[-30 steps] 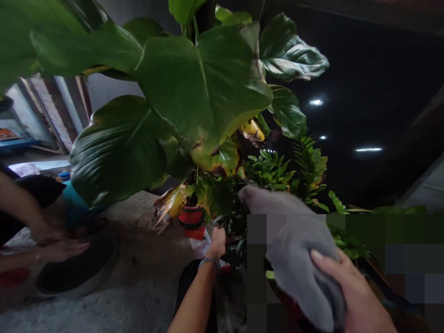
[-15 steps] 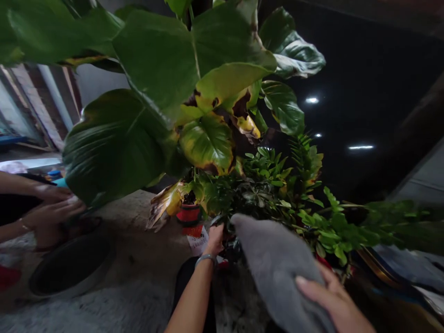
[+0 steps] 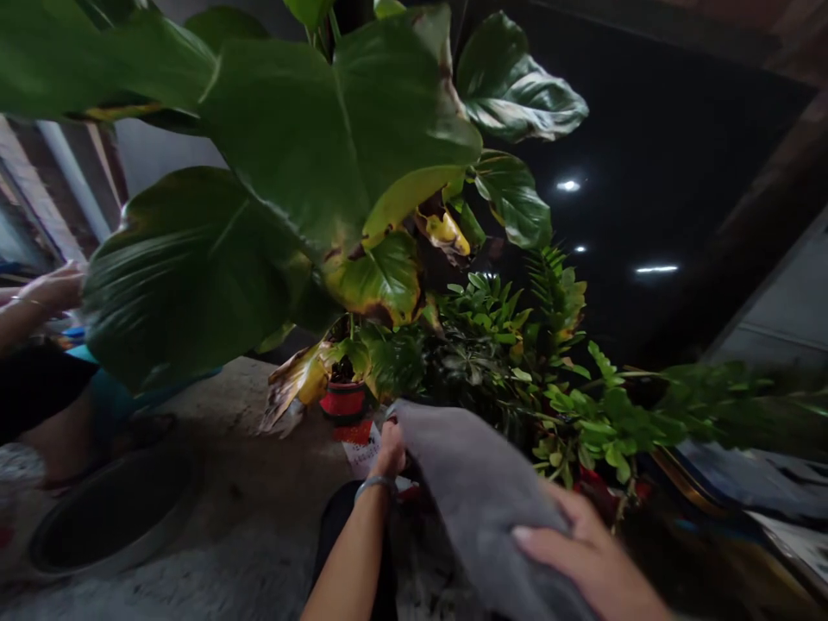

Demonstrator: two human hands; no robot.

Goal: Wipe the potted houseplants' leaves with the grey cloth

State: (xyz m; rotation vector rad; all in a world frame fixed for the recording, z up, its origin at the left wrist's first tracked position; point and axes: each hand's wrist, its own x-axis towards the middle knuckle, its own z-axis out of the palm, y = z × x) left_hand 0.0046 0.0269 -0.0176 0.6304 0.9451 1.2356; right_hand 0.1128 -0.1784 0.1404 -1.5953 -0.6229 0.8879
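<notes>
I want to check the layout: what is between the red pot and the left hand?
In the head view, a white paper with red print lies on the ground between the red pot and the left hand.

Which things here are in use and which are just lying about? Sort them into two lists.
In use: right hand gripping the grey cloth; left hand reaching into the leafy plants, wristband on its wrist.

Lying about: small red pot, dark basin, paper, another person's hand at far left.
</notes>
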